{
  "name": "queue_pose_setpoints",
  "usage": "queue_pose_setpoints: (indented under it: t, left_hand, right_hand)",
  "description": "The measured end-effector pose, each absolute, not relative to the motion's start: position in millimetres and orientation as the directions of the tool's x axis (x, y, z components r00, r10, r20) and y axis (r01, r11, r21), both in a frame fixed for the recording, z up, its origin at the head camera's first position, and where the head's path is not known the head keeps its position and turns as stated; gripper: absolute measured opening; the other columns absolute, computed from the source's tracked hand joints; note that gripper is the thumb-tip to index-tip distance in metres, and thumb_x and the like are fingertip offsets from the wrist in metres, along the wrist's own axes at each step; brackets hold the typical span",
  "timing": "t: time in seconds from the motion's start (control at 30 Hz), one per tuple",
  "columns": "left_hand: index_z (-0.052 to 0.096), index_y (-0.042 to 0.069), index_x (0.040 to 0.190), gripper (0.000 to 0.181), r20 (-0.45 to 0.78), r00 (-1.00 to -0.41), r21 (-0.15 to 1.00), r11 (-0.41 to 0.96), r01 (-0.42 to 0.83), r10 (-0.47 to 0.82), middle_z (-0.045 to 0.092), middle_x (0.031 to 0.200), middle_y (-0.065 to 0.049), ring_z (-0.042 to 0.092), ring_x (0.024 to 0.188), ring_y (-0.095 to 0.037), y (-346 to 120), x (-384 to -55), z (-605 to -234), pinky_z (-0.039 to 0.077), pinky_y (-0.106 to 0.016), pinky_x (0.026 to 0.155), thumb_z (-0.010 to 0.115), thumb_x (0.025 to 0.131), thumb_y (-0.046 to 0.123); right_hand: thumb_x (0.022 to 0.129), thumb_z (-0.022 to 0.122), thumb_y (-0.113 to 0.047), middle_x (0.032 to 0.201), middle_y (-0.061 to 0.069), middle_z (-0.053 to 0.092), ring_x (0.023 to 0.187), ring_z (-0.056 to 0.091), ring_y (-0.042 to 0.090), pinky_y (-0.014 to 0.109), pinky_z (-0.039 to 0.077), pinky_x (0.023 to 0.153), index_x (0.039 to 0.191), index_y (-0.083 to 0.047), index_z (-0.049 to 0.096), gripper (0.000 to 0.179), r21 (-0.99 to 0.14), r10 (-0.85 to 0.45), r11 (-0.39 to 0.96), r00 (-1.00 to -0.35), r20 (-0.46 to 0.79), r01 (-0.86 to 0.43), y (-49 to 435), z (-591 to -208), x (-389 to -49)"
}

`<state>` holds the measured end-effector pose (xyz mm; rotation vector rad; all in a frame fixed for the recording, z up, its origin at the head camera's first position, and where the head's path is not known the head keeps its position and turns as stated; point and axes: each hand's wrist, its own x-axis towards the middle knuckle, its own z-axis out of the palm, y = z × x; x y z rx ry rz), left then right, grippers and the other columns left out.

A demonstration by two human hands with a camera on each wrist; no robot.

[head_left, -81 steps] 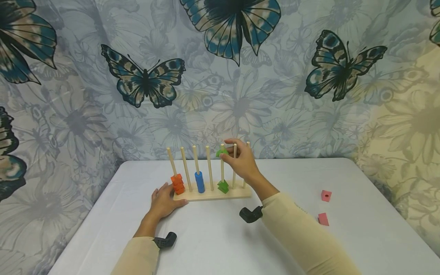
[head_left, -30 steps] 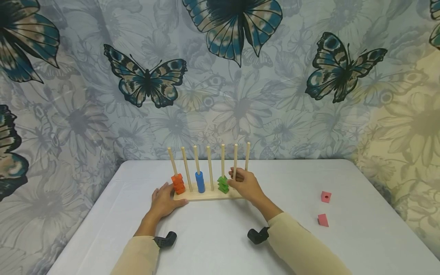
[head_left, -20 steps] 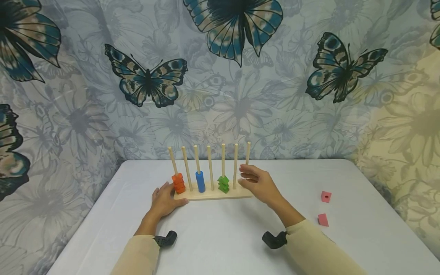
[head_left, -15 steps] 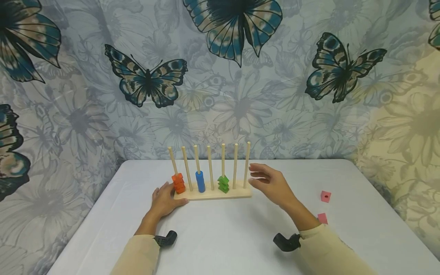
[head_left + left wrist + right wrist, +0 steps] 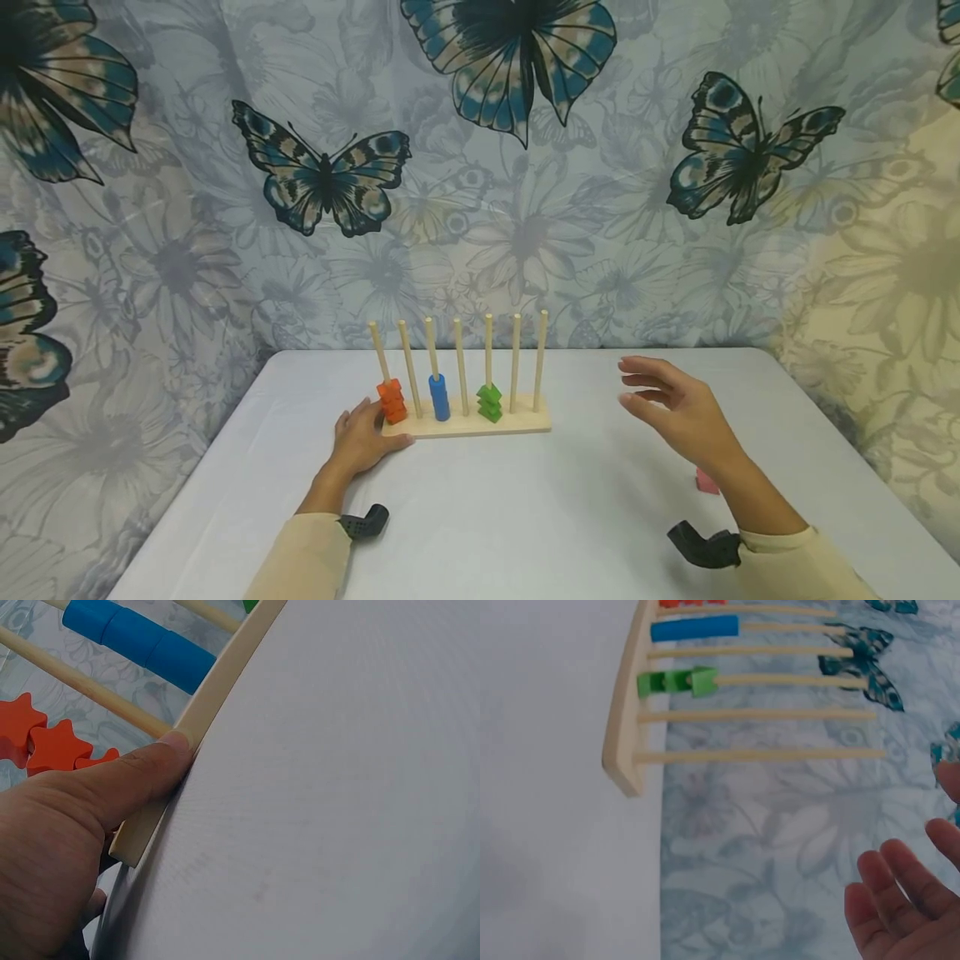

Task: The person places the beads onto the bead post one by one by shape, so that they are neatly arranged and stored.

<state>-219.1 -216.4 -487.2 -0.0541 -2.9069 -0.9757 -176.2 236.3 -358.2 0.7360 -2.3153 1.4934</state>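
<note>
A wooden peg stand [image 5: 480,427] with several upright pegs stands toward the back of the table. Orange star blocks [image 5: 392,402] are stacked on its leftmost peg, blue cylinder blocks [image 5: 439,397] on another, and angular green blocks [image 5: 490,403] on a third. My left hand [image 5: 363,442] grips the stand's left end; its thumb [image 5: 142,774] lies along the front edge of the base, with the other fingers mostly hidden behind. Held in the air to the right of the stand, my right hand [image 5: 678,408] has its fingers spread apart and holds nothing.
A pink block [image 5: 707,481] lies on the white table [image 5: 480,517] at the right, partly covered by the right wrist. Behind the table hangs a butterfly-patterned cloth [image 5: 517,242]. Each wrist carries a black camera mount [image 5: 705,546].
My right hand lowered a green block down its peg onto the stack, let go and moved right, now covering the second pink block. My left hand stays at the stand's end.
</note>
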Motion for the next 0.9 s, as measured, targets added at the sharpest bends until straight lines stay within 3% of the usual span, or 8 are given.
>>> queue_pose_setpoints:
  t: [0.23, 0.5, 0.9]
  left_hand:
    - [0.049, 0.004, 0.14, 0.088, 0.072, -0.997, 0.588, 0.807, 0.051, 0.01, 0.047, 0.141, -0.02, 0.023, 0.139, -0.04, -215.5, -218.9, -487.6, 0.001, -0.057, 0.11, 0.08, 0.073, 0.052]
    - [0.05, 0.004, 0.139, 0.087, 0.081, -0.997, 0.594, 0.802, 0.057, 0.01, 0.047, 0.141, -0.02, 0.023, 0.139, -0.04, -215.5, -218.7, -485.3, 0.0, -0.058, 0.11, 0.08, 0.073, 0.05]
    - [0.048, 0.004, 0.141, 0.089, 0.075, -0.997, 0.612, 0.789, 0.047, 0.0, 0.046, 0.142, -0.019, 0.022, 0.14, -0.039, -216.6, -218.3, -486.9, -0.001, -0.056, 0.111, 0.081, 0.072, 0.051]
  right_hand:
    - [0.088, 0.068, 0.001, 0.126, 0.002, 0.058, 0.108, 0.058, 0.01, 0.015, 0.047, 0.085, 0.133, -0.004, 0.055, 0.047, -0.736, -0.176, 0.433, -0.85, 0.497, -0.52, 271.2, -361.2, -171.6]
    - [0.09, 0.067, -0.003, 0.123, -0.002, 0.059, 0.108, 0.057, 0.007, 0.009, 0.044, 0.083, 0.135, -0.004, 0.054, 0.047, -0.774, 0.012, 0.481, -0.879, 0.476, -0.412, 311.6, -377.8, -178.1]
    - [0.093, 0.066, -0.032, 0.121, -0.013, 0.058, 0.103, 0.049, -0.008, 0.003, 0.039, 0.076, 0.143, -0.019, 0.049, 0.054, -0.878, 0.28, 0.47, -0.927, 0.247, -0.092, 349.9, -414.2, -192.6]
